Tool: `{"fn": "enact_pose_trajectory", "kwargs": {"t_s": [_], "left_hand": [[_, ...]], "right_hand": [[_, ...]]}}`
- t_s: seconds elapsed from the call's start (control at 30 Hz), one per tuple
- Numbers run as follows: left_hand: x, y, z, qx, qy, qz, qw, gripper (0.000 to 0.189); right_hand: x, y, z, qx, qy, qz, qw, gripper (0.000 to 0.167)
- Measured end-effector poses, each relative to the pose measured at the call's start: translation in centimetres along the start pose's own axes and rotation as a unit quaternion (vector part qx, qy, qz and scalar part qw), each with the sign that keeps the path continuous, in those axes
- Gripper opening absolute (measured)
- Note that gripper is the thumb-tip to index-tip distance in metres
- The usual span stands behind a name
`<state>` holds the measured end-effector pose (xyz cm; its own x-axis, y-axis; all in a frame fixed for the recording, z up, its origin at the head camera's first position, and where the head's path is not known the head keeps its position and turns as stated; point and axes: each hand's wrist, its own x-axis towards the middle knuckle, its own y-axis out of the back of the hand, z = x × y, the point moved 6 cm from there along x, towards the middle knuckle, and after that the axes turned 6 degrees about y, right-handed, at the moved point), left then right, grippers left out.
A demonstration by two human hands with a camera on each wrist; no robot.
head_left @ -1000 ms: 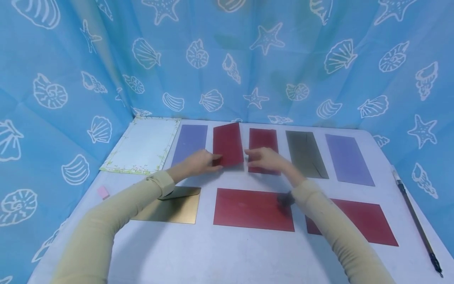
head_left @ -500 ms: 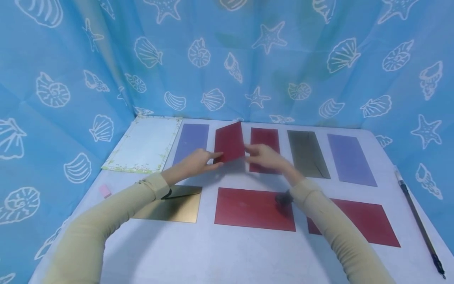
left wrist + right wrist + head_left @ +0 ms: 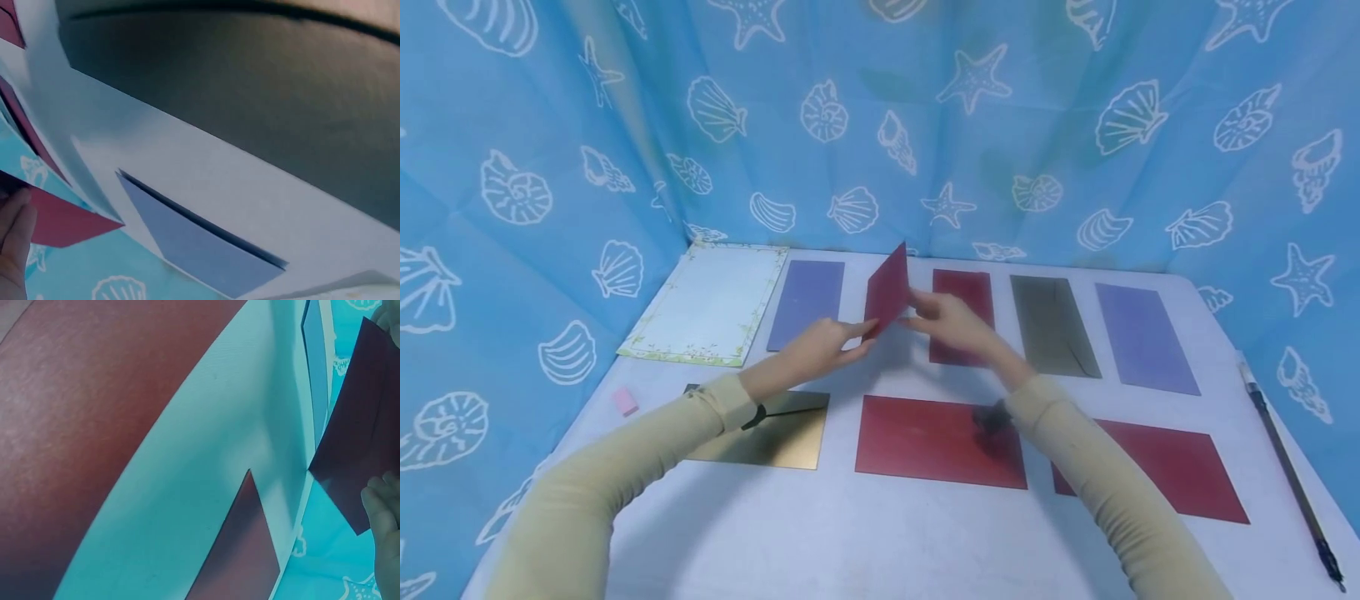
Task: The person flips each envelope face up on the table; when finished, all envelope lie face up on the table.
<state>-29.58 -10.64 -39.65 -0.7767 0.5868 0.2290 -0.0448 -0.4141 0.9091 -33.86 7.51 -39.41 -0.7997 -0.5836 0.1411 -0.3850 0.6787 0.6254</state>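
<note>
Both hands hold a red envelope (image 3: 887, 287) tilted up above the back middle of the table, its face turned steeply. My left hand (image 3: 820, 352) pinches its lower left edge between thumb and fingers. On the other side, my right hand (image 3: 953, 323) grips the right edge. The right wrist view shows the envelope's dark underside (image 3: 353, 425) with the right fingers (image 3: 375, 506) at its near corner. In the left wrist view the left fingers (image 3: 19, 231) lie against the red envelope. Behind the right hand lies another red envelope (image 3: 961, 287), flat and partly covered.
Purple envelopes (image 3: 808, 300) (image 3: 1148, 337) and a dark gold one (image 3: 1054, 325) line the back row. In front lie a gold envelope (image 3: 797, 446) and two red ones (image 3: 917, 437) (image 3: 1195, 475). Bordered paper (image 3: 707, 304), a pink eraser (image 3: 624, 402) and a brush (image 3: 1292, 475) lie at the sides.
The red envelope has swung from facing up to a steep, nearly edge-on tilt. My right hand has moved left from beside it onto its right edge; the left hand keeps its pinch.
</note>
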Motion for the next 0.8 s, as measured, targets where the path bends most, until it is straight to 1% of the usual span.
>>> {"fn": "enact_pose_trajectory", "kwargs": {"t_s": [0.07,0.2,0.3,0.37,0.43,0.53,0.6,0.7,0.8], "left_hand": [[-0.1,0.2,0.3,-0.009,-0.004,0.018,0.9998,0.042],[-0.3,0.5,0.7,-0.034,0.001,0.047,0.9983,0.042],[-0.4,0.6,0.9,-0.067,0.016,0.064,0.9956,0.041],[-0.5,0.7,1.0,-0.101,0.032,0.073,0.9917,0.040],[-0.5,0.8,1.2,-0.137,0.049,0.083,0.9859,0.040],[-0.6,1.0,1.3,-0.185,0.072,0.104,0.9745,0.039],[-0.8,1.0,1.3,-0.208,0.082,0.117,0.9676,0.038],[-1.1,0.8,1.3,-0.233,0.095,0.138,0.9579,0.035],[-1.5,0.6,1.4,-0.247,0.116,0.157,0.9492,0.034]], "right_hand": [[0.1,-0.1,-0.2,0.000,-0.004,0.000,1.0000,0.069],[0.5,-0.2,-0.5,-0.001,-0.007,-0.002,1.0000,0.073],[0.9,-0.4,-0.8,-0.009,-0.002,-0.006,0.9999,0.074],[1.1,-0.4,-1.0,-0.017,0.008,-0.006,0.9998,0.073],[1.4,-0.4,-1.2,-0.030,0.019,-0.006,0.9994,0.071],[1.6,-0.4,-1.5,-0.043,0.032,-0.005,0.9985,0.070],[1.7,-0.5,-1.6,-0.051,0.036,-0.005,0.9981,0.070],[1.8,-0.6,-1.6,-0.056,0.041,-0.007,0.9976,0.071],[1.9,-0.8,-1.5,-0.064,0.037,-0.013,0.9972,0.070]]}}
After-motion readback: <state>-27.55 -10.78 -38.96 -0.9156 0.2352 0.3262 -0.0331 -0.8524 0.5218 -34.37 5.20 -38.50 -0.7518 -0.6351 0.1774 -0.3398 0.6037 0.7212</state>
